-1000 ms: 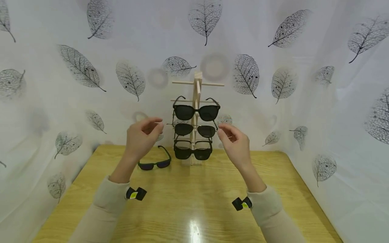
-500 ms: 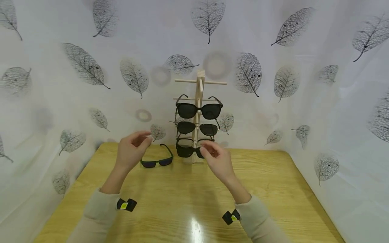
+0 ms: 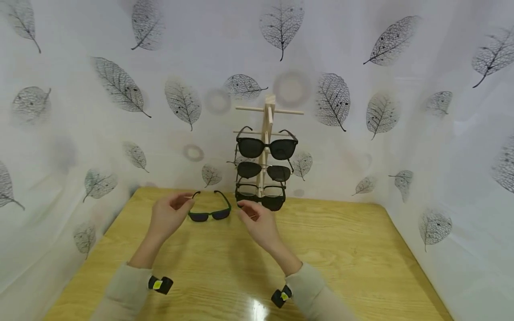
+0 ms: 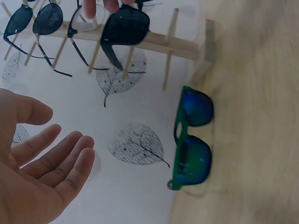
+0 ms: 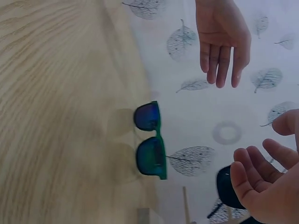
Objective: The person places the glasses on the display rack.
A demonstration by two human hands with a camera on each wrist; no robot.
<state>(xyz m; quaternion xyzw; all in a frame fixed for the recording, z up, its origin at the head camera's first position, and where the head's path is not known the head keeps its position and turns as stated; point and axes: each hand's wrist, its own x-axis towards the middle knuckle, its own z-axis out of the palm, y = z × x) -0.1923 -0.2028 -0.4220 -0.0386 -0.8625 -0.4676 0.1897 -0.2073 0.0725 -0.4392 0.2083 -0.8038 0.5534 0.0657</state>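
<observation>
Green-framed sunglasses (image 3: 209,216) with blue-green mirrored lenses lie on the table, temples unfolded toward the back. My left hand (image 3: 170,216) is just left of them, fingers relaxed and holding nothing. On their other side my right hand (image 3: 259,225) hovers, also holding nothing, and covers part of the lowest black sunglasses (image 3: 273,203) on the rack. The left wrist view shows the green sunglasses (image 4: 194,135) apart from the left hand (image 4: 46,163). In the right wrist view the same sunglasses (image 5: 152,140) are apart from both hands.
Behind stands a wooden eyewear rack (image 3: 270,102) with several dark glasses hung one above another, including black sunglasses (image 3: 283,149) and aviator-style ones (image 3: 278,173). Its uppermost rod (image 3: 289,112) is bare. A leaf-print curtain (image 3: 341,44) encloses the wooden table (image 3: 341,249).
Both hands have come down from beside the rack. The right has moved left across the rack's front, and the left has shifted slightly left, so they now flank the green sunglasses. The view has shifted slightly.
</observation>
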